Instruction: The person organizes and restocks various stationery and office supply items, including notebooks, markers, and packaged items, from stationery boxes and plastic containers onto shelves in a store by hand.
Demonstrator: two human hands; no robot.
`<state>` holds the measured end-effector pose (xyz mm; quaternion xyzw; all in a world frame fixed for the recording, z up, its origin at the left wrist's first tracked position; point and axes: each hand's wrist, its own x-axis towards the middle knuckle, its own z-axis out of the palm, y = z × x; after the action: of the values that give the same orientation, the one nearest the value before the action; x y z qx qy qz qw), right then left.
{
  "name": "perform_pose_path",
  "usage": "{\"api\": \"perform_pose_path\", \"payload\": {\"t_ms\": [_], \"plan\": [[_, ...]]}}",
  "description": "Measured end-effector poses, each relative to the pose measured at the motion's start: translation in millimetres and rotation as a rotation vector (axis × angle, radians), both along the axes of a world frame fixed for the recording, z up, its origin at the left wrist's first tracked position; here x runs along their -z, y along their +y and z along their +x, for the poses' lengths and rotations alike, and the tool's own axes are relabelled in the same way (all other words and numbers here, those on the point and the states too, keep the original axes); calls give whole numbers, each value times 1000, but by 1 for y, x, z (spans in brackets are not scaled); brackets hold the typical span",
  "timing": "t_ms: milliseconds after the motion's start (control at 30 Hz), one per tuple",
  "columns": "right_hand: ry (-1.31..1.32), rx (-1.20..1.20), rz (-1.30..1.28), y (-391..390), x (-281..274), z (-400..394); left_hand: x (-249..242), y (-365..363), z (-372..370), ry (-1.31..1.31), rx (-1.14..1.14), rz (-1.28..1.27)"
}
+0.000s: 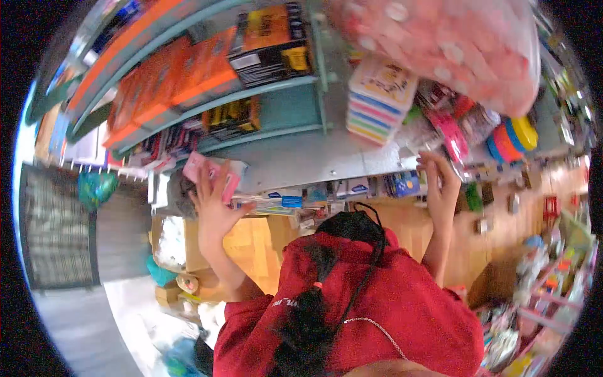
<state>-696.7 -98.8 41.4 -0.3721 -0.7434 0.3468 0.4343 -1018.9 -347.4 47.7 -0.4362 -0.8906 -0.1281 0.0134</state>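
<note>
My left hand [217,195] has its fingers spread over a small pink box [232,177] at the left end of the grey shelf [295,166]. The fingers lie against the box, with the thumb apart from them. At the shelf's front edge on the right is my right hand [441,182], its fingers loosely bent and apart, with nothing visible in them. Just beyond it lies a bright pink item [452,135] in clear wrapping. A stack of pastel-coloured containers [380,103] stands to the left of that hand. Blur hides finer detail.
Orange boxes [169,88] and black-and-yellow boxes [270,47] fill the upper left shelves. A large clear bag of pink items [446,44] bulges over the right side. Blue, orange and yellow tubs [512,141] sit farther right. Cardboard boxes [502,279] stand on the wooden floor.
</note>
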Motion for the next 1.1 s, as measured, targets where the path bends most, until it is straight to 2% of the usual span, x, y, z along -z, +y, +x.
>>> {"api": "perform_pose_path", "payload": {"t_ms": [67, 100, 200, 333, 467, 600, 700, 800, 900, 933, 1000, 1033, 1100], "plan": [[24, -99, -33, -7, 0, -12, 12, 1, -5, 36, -9, 88], [28, -137, -53, -10, 0, -17, 14, 2, -2, 54, 23, 215], [-83, -285, -123, -22, -6, -30, 13, 3, -2, 67, 32, 196], [-67, -413, -53, -23, -5, -42, 6, 3, 9, 50, 14, 326], [-138, -500, -150, -28, -14, -49, -5, -6, 19, 150, -58, 498], [-149, -624, -143, -40, -3, -62, -13, -17, 36, 149, 35, 579], [-153, -672, -138, -50, 4, -74, -11, -8, 56, 103, 199, 614], [-157, -732, -276, -59, 9, -86, -4, 5, 72, 121, 382, 568], [-119, -776, -583, -63, 23, -97, 5, 21, 82, 90, 550, 558], [-59, -738, -611, -66, 29, -101, 9, 25, 84, 91, 605, 555], [67, -667, -657, -72, 38, -111, 11, 27, 90, -15, 617, 511], [86, -617, -863, -70, 40, -111, 12, 27, 92, -62, 621, 490], [83, -607, -961, -67, 36, -113, 22, 28, 87, -70, 628, 490]]}}
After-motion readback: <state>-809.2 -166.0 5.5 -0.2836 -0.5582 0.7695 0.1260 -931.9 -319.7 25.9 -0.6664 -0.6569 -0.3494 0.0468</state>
